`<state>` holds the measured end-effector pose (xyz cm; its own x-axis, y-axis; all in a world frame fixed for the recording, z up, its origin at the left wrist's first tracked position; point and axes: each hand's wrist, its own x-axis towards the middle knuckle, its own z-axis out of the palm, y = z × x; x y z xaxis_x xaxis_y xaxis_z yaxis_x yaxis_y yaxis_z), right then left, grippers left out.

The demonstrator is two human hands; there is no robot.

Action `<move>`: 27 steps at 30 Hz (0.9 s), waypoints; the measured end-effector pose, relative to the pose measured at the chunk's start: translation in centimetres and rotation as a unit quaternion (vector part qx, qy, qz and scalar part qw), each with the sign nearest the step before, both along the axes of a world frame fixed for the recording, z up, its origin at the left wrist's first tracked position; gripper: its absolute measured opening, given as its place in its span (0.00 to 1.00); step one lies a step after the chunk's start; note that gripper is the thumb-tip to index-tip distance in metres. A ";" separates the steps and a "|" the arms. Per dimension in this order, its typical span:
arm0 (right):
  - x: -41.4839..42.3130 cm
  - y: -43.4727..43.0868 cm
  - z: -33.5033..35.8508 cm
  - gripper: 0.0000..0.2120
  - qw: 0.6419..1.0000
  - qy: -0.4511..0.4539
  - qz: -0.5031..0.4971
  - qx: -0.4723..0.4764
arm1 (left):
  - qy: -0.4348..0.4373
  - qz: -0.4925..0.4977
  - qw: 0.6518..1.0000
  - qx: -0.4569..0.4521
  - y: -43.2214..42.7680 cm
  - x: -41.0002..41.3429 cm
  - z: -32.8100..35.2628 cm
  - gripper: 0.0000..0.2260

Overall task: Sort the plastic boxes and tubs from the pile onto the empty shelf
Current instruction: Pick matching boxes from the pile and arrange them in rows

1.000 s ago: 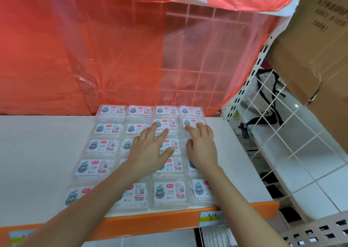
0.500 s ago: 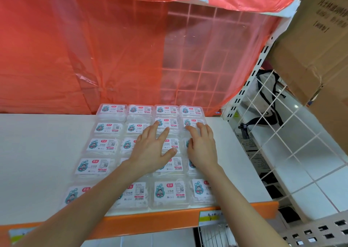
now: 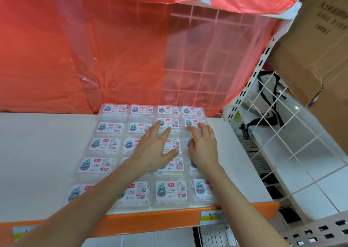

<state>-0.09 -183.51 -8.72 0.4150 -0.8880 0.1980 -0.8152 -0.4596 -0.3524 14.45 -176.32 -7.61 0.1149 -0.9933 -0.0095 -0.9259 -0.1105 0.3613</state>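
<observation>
**Two flat hands on a grid of clear boxes**

We see both hands lying palm down on small clear plastic boxes (image 3: 105, 145) laid out on a white shelf (image 3: 37, 152). Neither hand grips anything.

The left hand (image 3: 153, 149) is wide open, with its fingers straight and fanned. Its fingertips touch a box in the second row from the back, and its thumb points right across a box nearer to us. The right hand (image 3: 204, 149) sits just beside it, also open, with its fingers straight and slightly apart. Its fingertips rest on the rightmost box of that same second row. The two hands are close but do not touch.

The boxes form a neat block four across and five deep, edge to edge, on the right half of the shelf. The block runs from the orange front lip (image 3: 150, 220) back to a red plastic sheet (image 3: 94, 58) hanging behind. The arms cover parts of the front rows.

Each box is shallow, rectangular and see-through, with thin white pieces packed inside. Each lid carries a white label with a teal cartoon figure, a red logo, a QR code and a barcode.

A yellow tag (image 3: 211, 215) sits on the lip. To the right stand a white wire grid (image 3: 301, 133) and, above it, a brown carton (image 3: 320, 49).
</observation>
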 end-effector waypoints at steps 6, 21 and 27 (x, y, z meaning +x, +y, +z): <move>0.0 0.1 0.3 0.23 1.000 -0.002 -0.008 0.015 | -0.001 -0.003 1.000 0.006 0.0 0.2 0.1 0.32; 0.9 -0.3 2.5 0.20 0.999 0.011 -0.014 0.039 | 0.011 -0.007 1.000 0.023 -0.1 0.4 1.4 0.30; 4.6 1.3 3.5 0.20 0.996 0.060 0.060 -0.008 | -0.028 0.037 0.999 -0.028 1.8 2.9 2.3 0.27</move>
